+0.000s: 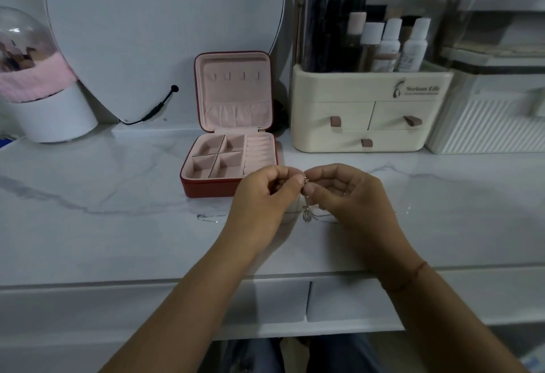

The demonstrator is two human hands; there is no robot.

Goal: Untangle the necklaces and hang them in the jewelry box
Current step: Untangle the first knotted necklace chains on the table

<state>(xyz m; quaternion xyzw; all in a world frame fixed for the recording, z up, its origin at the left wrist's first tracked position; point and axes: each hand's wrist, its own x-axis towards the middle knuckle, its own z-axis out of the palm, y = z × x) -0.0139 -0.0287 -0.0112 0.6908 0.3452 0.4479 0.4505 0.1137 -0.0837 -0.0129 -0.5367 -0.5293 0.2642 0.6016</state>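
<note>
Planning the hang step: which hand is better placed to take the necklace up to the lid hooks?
Probably left. Both pinch the necklace, but the left hand sits just in front of the open jewelry box, below its lid hooks; the right hand is farther to the side.

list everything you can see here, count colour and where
jewelry box: one, red outside, pink inside, open, middle of the table
hooks: four, pink, in the box lid, nothing on them
necklaces: tangled, number unclear, silver, held above the table in front of the box, pendant hanging
mirror: one, white-edged, behind the box
dome holder: one, white with pink band, far left
organiser: one, cream, three drawers, right of the box
bottles: four pale-capped, in the organiser's top
ribbed box: one, white, far right
table: one, white marble
left hand: pinches the necklaces
right hand: pinches the necklaces
</note>
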